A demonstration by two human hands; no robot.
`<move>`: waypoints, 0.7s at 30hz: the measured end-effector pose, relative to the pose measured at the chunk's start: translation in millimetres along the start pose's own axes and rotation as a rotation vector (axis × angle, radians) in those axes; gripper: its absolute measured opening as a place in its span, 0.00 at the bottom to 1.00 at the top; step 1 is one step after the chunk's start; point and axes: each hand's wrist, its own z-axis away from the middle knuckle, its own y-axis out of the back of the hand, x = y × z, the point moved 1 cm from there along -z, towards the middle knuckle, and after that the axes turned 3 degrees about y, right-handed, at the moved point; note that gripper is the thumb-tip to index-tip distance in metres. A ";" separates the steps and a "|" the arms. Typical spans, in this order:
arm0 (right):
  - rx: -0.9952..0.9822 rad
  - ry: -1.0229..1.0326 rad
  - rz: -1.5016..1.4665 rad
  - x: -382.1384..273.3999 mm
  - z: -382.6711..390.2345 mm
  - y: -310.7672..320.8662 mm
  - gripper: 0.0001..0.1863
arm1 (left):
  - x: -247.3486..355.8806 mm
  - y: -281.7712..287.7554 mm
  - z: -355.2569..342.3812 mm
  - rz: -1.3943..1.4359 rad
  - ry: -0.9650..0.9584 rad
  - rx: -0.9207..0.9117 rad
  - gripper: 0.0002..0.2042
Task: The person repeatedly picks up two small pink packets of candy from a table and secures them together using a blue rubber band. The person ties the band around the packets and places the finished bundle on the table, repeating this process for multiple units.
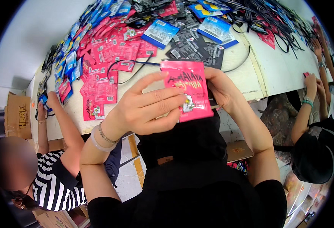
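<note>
A glossy pink packet (191, 85) with dark and yellow lettering is held up at the near edge of the table. My left hand (151, 104) lies across its left side, fingers bent over the front. Behind its right edge, my right hand (221, 88) grips the packet, its fingertips partly hidden. From the packet's upper left runs a thin dark cord (142, 62), which curls into a loop on the table; whether it is fastened to the packet I cannot tell. Flat pink packets (102, 85) lie just beyond my left hand, and black packets (195, 41) beyond the held one.
Blue packets (161, 33) lie among the heap on the pale table (254, 81). Dark cords (266, 17) tangle at the far right. A person in stripes (58, 178) works at left, another in a black cap (313, 152) at right. A cardboard box (18, 116) stands at left.
</note>
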 end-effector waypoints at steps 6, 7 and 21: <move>-0.095 0.304 0.198 5.1 5.6 -9.5 0.37 | 0.6 -26.3 20.1 -0.029 0.006 -0.066 0.04; -0.116 0.379 0.369 8.6 4.3 -10.1 0.41 | -2.4 -27.2 22.0 -0.015 0.062 -0.030 0.03; -0.011 0.876 1.032 48.7 17.0 0.9 0.64 | 44.0 -101.3 43.5 0.490 0.859 0.490 0.26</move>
